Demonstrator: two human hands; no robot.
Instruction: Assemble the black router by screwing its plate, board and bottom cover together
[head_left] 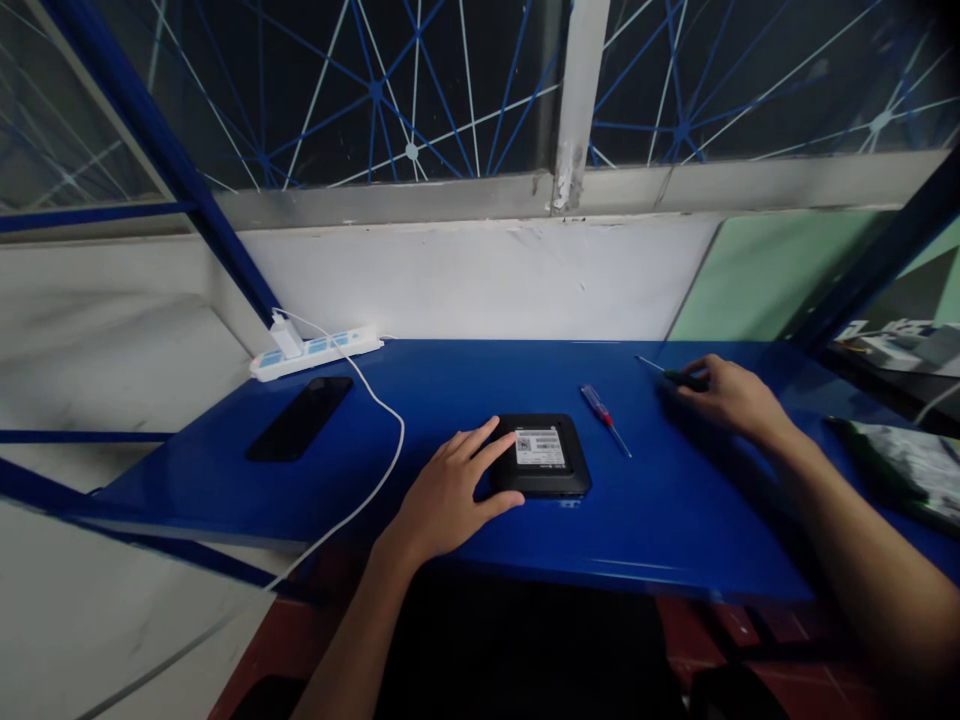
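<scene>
A flat black box-shaped device [577, 460] with a white printed label lies on the blue table. My left hand [450, 490] rests on its left side, fingers spread. At the right, my right hand [731, 395] grips a screwdriver [679, 378] by its dark handle; the thin metal shaft points to the left, just above or on the tabletop. Between the device and my right hand lies a second screwdriver [598, 402], with a clear purple handle and a red collar, its tip toward me.
A black phone [300, 420] lies at the left. Behind it stands a white power strip [319, 352] with a plugged-in charger [286, 335]; its white cable [403, 430] crosses the table [480, 375]. A silvery bag [907, 460] is at the right edge. Blue posts flank the table.
</scene>
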